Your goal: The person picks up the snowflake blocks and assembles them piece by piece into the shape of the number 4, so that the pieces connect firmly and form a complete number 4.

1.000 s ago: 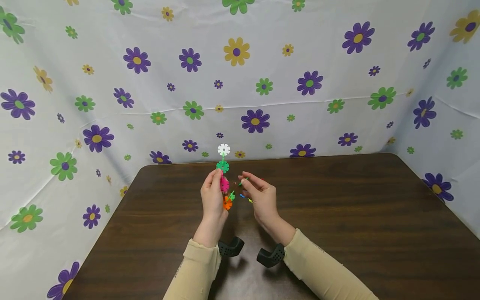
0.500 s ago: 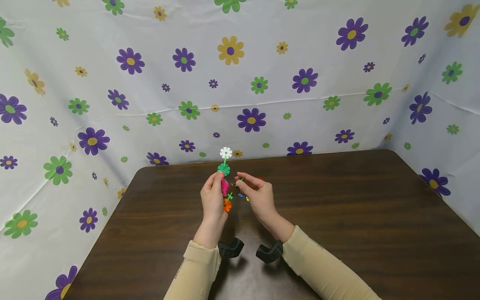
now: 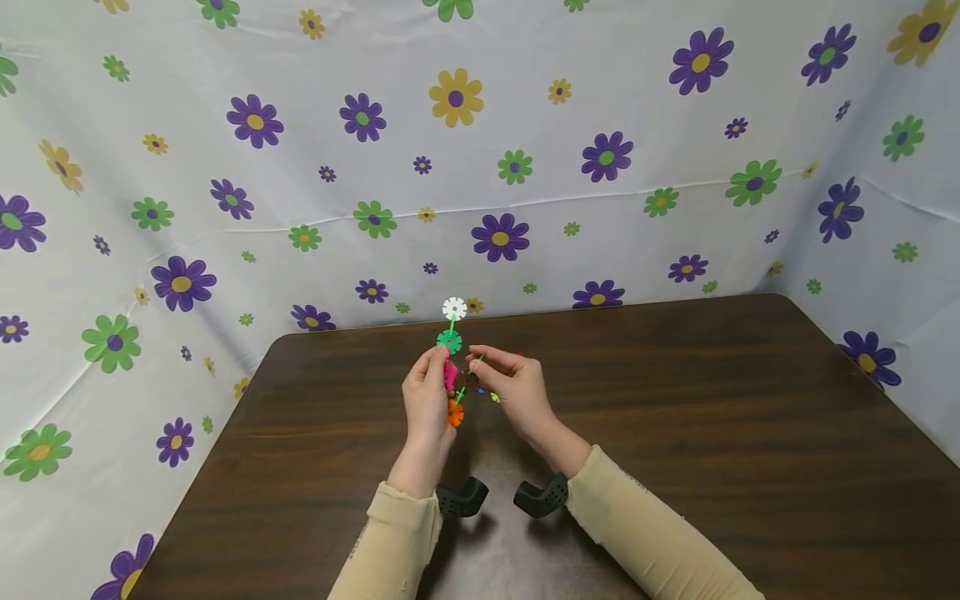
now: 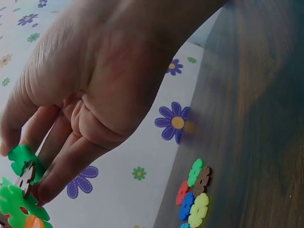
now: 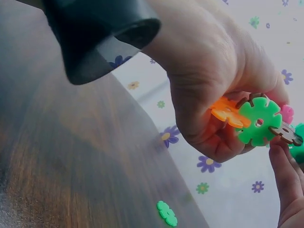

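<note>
Left hand (image 3: 426, 398) grips disc chain (image 3: 451, 379); right hand (image 3: 516, 387) pinches green disc (image 4: 20, 156). Likely best: brace left, square slots at brown disc (image 5: 286, 134) between hands, push straight.

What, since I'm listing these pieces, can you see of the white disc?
The white disc looks like plastic, with notches around its rim and perhaps a hole in the middle. It stands upright at the top of the chain, its face toward the head view. A light green piece, edge-on, meets it from below. No hand touches it; the left hand grips the chain lower down.
</note>
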{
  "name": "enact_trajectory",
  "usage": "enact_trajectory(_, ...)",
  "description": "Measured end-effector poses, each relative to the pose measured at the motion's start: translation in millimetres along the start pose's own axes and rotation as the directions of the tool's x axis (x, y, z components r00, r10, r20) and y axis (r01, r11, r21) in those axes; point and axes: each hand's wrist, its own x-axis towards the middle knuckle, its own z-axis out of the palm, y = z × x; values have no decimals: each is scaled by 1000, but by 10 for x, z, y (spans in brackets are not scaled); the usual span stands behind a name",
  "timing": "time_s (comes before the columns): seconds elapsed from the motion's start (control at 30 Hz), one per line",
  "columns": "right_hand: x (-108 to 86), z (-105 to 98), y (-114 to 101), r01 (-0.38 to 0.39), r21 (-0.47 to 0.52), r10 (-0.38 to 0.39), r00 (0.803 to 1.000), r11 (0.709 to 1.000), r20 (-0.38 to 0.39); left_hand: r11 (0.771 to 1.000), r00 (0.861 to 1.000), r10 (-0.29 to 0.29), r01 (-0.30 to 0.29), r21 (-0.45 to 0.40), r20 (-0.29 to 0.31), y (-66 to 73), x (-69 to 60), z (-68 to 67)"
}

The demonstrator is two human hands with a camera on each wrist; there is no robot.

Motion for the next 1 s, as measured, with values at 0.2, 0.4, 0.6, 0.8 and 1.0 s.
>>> enact_trajectory(0.2, 24, -20, 6, -13, -10, 13, 999, 1000, 35, 1000, 1000, 10, -10, -1, -5, 25, 15, -15)
enact_trajectory(0.4, 44, -56, -26, -31, -8, 32, 996, 999, 88, 1000, 1000, 9, -9, -6, 29, 54, 17, -23)
enact_trajectory(0.6, 48, -85, -73, -54, 87, 45, 993, 995, 105, 996, 993, 86, -88, 16, 80, 117, 3, -8)
enact_trajectory(0.8, 30, -81, -65, -95, 176, 77, 991, 980, 106, 993, 989, 100, -105, 46, 108, 138, -25, 18)
enact_trajectory(1.0, 19, -43, -69, -78, 128, 62, 990, 989, 124, 992, 990, 117, -120, 42, 75, 137, -20, -13)
